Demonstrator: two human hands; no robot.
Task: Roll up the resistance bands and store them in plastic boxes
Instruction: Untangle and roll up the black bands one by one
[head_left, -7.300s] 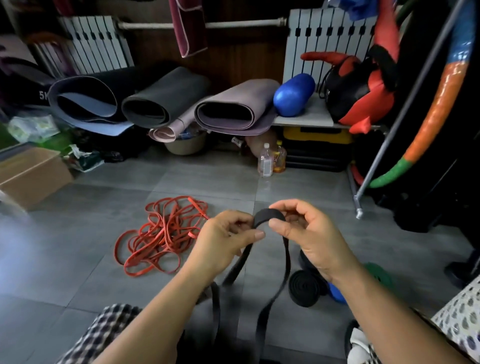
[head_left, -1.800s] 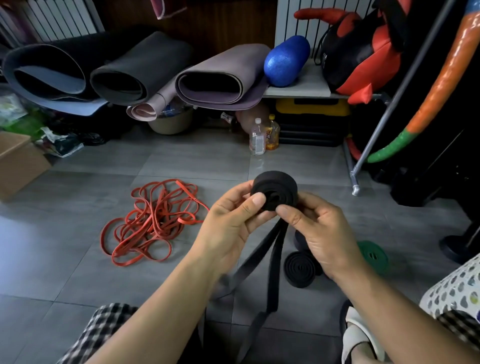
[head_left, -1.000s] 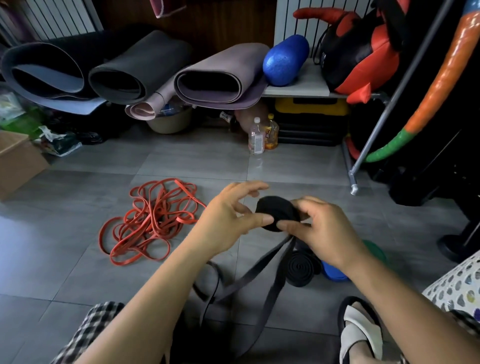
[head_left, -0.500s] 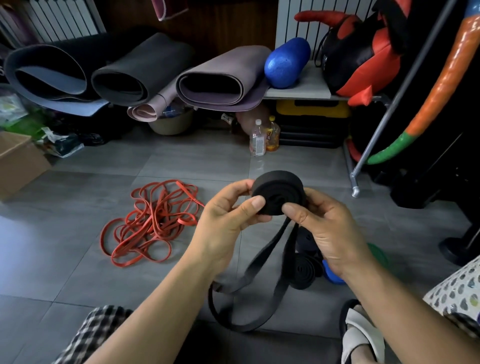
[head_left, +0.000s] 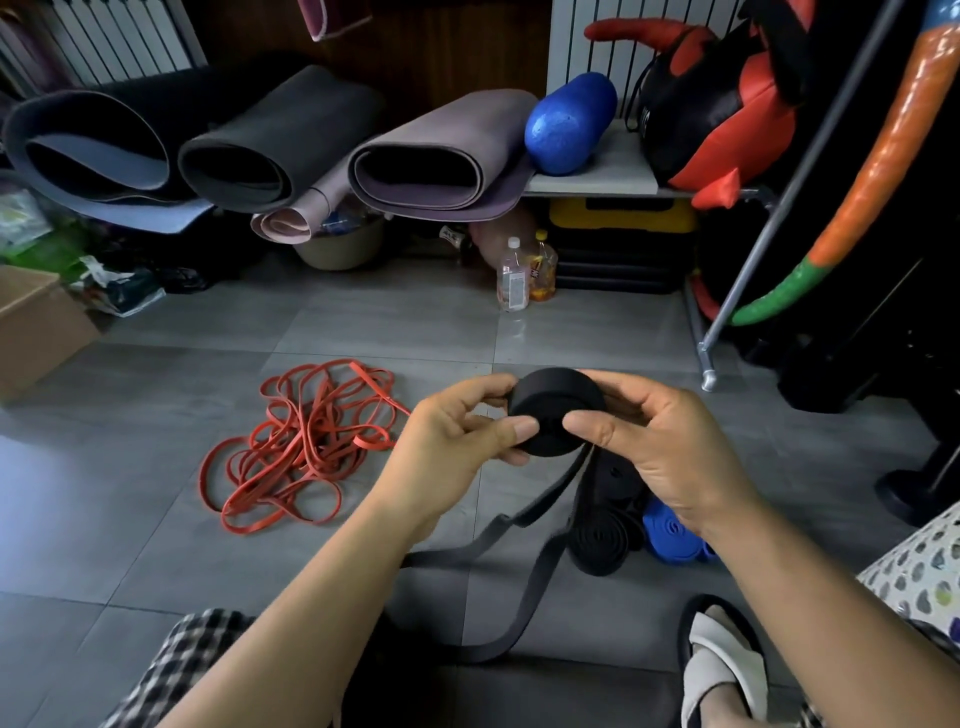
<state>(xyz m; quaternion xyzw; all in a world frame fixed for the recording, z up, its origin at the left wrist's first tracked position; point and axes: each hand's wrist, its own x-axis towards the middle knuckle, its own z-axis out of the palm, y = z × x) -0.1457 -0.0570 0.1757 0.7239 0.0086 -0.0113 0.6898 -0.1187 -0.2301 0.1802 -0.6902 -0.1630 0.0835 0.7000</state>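
Grey floor tiles (head_left: 363, 322) run back to rolled mats (head_left: 249, 145), a blue foam roller (head_left: 569, 124) and 2 bottles (head_left: 513, 283) by the wall. Centre frame, both hands hold the black band (head_left: 558, 402) above the floor, most of it wound into a thick puck-shaped coil. Left hand (head_left: 457, 447): thumb pressed on the coil's near face, other fingers curled round the far side. Right hand (head_left: 660, 447): same grip, mirrored, w/ thumb on the near face and fingers wrapped over the top and back. The thumb tips nearly meet. The unrolled tail (head_left: 535, 582) drops from the coil's underside as 2 strands and loops down twd the person's lap. Left of the hands, a tangled pile of red bands (head_left: 301, 441) lies on the floor. Below the right hand sit coiled black rolls (head_left: 602, 540) – a blue roll (head_left: 670, 530) just beside them.
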